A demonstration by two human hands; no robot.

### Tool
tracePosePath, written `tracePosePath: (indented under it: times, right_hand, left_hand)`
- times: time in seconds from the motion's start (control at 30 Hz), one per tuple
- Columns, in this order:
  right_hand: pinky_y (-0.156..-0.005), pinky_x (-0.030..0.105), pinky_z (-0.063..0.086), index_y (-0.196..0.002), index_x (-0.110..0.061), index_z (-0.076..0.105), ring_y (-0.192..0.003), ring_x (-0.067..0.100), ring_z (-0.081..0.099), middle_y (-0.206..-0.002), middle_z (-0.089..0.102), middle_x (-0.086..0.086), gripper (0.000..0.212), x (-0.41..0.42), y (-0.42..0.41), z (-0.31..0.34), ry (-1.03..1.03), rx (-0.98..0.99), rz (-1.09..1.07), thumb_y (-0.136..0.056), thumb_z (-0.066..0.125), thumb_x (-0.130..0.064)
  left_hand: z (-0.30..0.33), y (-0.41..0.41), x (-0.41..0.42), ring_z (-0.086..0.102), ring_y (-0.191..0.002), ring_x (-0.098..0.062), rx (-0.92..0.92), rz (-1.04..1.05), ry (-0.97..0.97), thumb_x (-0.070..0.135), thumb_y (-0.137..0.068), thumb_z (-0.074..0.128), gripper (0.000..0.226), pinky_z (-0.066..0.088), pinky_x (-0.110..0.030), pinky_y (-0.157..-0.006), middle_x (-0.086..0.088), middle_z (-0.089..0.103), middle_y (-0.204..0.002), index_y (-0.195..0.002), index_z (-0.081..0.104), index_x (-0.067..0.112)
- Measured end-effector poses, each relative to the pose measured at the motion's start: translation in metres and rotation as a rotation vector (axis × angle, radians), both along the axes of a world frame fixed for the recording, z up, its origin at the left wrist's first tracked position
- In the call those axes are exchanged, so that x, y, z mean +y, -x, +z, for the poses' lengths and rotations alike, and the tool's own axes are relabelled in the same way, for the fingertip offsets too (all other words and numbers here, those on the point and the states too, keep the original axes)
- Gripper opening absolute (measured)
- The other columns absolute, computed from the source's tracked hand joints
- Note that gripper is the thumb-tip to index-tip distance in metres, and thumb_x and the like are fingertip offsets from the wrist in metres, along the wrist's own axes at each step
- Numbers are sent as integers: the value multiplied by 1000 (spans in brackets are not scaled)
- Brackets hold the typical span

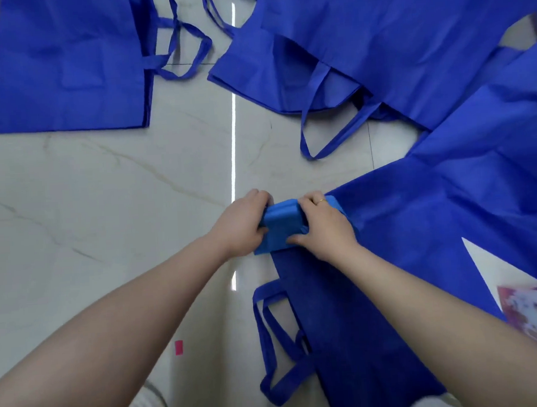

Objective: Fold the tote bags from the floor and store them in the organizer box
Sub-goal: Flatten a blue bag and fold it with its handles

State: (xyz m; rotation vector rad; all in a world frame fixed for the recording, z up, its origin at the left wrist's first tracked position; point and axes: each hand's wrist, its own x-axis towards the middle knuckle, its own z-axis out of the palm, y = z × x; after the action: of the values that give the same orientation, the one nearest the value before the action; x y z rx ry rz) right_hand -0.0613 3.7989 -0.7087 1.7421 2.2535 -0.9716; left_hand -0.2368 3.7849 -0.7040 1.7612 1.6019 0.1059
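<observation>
Gripping a compact folded tote bag (279,226) at centre frame, both hands work low over the pale marble-veined floor (103,188). Left hand (246,225): fingers curled over the bundle's left and far edge, thumb at the near side. Right hand (326,226): fingers wrapped over the top right part, thumb pressed at the near edge; a gold ring (321,201) on one finger. Bundle appears lighter blue than the other bags. It sits at the far end of a long flattened blue bag (348,340) that runs toward the camera, handles (276,344) splayed to the left; whether bundle and strip are one bag, cannot tell.

Other unfolded blue tote bags on floor: one flat at upper left (64,65), several overlapping at upper right (392,38), one spreading at right (479,174). Pink-and-white box (532,316) at right edge, partly cropped. Small pink tag (179,347) on floor, near left forearm.
</observation>
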Motion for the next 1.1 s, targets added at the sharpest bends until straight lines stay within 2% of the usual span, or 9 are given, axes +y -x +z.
tracePosePath:
  times: [0.13,0.33,0.43,0.53,0.6,0.7,0.8,0.93,1.1]
  right_hand:
    - [-69,30,35,-119,-20,49,-95,25,57,-125,44,-3,46,-32,13,25,-182,-36,92,-83,65,-43]
    - [-67,30,38,-110,-22,48,-97,16,52,-111,51,-8,38,-34,21,89,-143,27,73,-84,62,-47]
    - [-80,29,48,-125,-25,44,-105,15,54,-123,47,-9,59,-23,16,122,123,167,-46,-76,72,-43]
    - [-75,26,56,-142,-26,32,-86,18,69,-131,45,-5,72,-11,-2,160,582,483,-369,-82,70,-37]
    - [-67,23,54,-141,-28,35,-73,14,68,-119,57,-7,66,-5,-9,176,477,477,-430,-84,67,-38]
    - [-90,27,43,-137,-30,44,-109,12,52,-123,57,-11,68,4,-5,176,-2,157,-93,-77,69,-49]
    - [-109,34,32,-142,-26,38,-131,14,37,-140,46,-10,80,1,16,171,120,129,164,-73,71,-51]
    - [-74,27,48,-102,-17,66,-85,12,58,-90,64,-7,31,-4,29,157,220,162,225,-77,71,-34]
    - [-55,23,38,-75,-10,58,-57,13,50,-63,57,-1,17,-5,1,146,320,168,41,-85,61,-24]
  left_hand:
    - [26,18,-26,51,-79,-26,-33,-70,15,3,-75,56,30,38,-34,-65,-9,59,-94,-98,41,15]
    - [98,15,-22,55,-89,-20,194,-352,-96,33,-88,57,40,44,-32,-70,2,58,-105,-123,42,21]
    - [117,18,-23,58,-89,-22,339,-379,-280,32,-91,53,31,39,-30,-63,4,59,-105,-120,46,22]
    - [125,36,-26,58,-55,-21,387,-406,-531,18,-64,80,34,29,-24,-44,4,61,-74,-92,60,20]
    - [127,46,-27,51,-41,-19,405,-402,-592,13,-49,87,40,26,-21,-38,5,57,-59,-77,61,19]
    - [136,51,-28,57,-49,-20,325,-452,-646,12,-52,87,37,35,-18,-42,4,63,-70,-80,63,17]
    - [142,51,-32,62,-59,-18,210,-517,-730,22,-67,81,35,44,-21,-45,6,67,-86,-94,59,21]
    - [137,58,-48,63,-61,-18,210,-542,-795,36,-86,51,30,47,-23,-44,5,67,-89,-113,46,24]
    - [110,74,-71,58,-58,-22,344,-565,-765,4,-52,83,93,45,-26,-42,0,64,-98,-132,42,27]
